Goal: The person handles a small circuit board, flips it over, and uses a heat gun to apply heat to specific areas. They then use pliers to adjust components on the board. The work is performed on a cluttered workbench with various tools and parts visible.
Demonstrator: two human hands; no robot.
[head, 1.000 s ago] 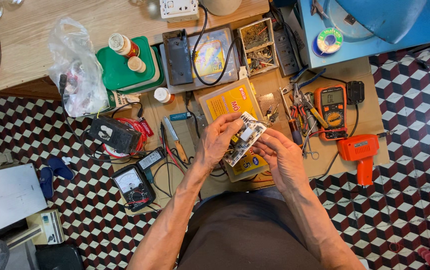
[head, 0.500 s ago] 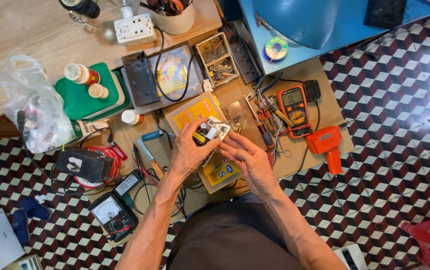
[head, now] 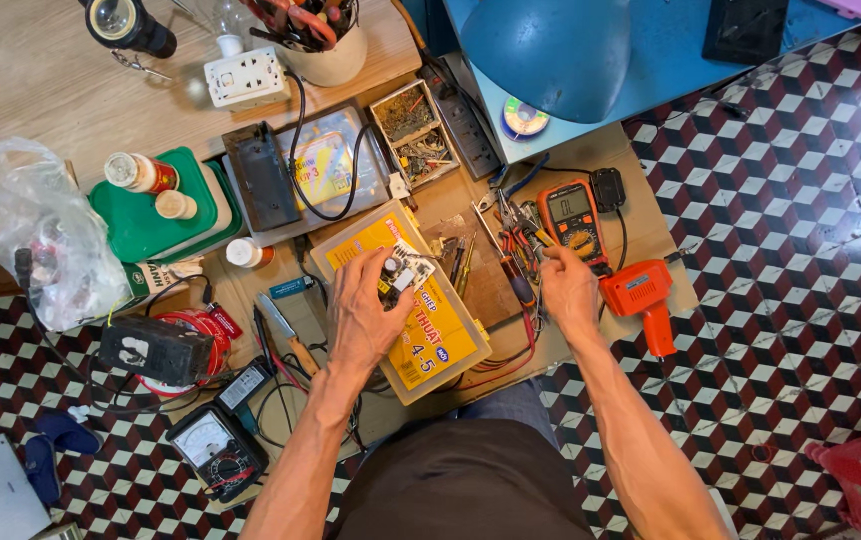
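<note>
checkered tile floor [head: 780, 230], perhaps wooden tabletop [head: 30, 90]

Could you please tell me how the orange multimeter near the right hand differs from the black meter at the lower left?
The orange multimeter has a small rectangular screen above a round dial; the black meter has a wide white needle scale. The orange multimeter lies by the right hand; the black meter lies far from both hands, on the tiled floor. Both lie face up with leads attached.

tools [head: 515, 245] crowd board, tiled floor [head: 790, 250] open
</note>
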